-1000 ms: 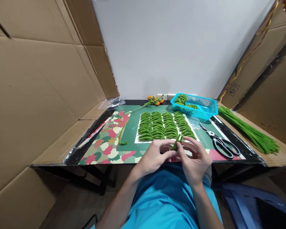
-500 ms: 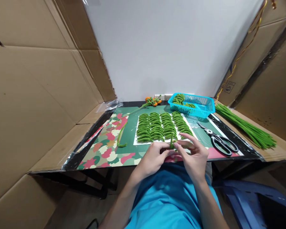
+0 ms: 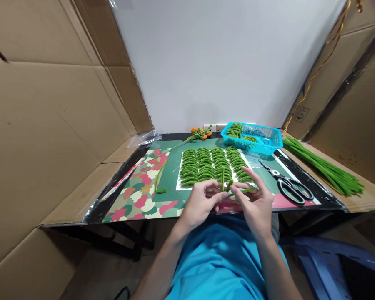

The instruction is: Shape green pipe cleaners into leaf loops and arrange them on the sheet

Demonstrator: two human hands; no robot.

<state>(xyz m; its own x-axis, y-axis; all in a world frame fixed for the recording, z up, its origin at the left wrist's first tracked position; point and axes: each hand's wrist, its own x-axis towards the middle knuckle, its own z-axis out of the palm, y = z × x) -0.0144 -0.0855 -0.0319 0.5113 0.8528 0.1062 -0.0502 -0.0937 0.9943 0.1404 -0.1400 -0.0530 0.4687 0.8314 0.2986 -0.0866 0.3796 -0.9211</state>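
Note:
Both hands meet over the front edge of the table. My left hand (image 3: 203,201) pinches a green pipe cleaner (image 3: 223,177), one part of it standing upright. My right hand (image 3: 253,204) has thumb and fingers closed on the same green piece, whose other end sticks out to the right; its index finger is raised. Where the parts join is partly hidden by the fingertips. Just beyond lie several curved green pipe-cleaner pieces (image 3: 206,170), in rows on a white sheet (image 3: 178,183).
At the back right stands a blue basket (image 3: 268,146) with more curved pieces. Scissors (image 3: 289,183) lie on the right, beside a bundle of green pipe cleaners (image 3: 325,166). A bent green stem (image 3: 158,179) rests on the left, and an orange flower spray (image 3: 201,133) at the back.
The green pipe cleaner has turned between my fingers. Its upright part has shifted slightly left, and a length now shows toward the right. My right index finger has risen.

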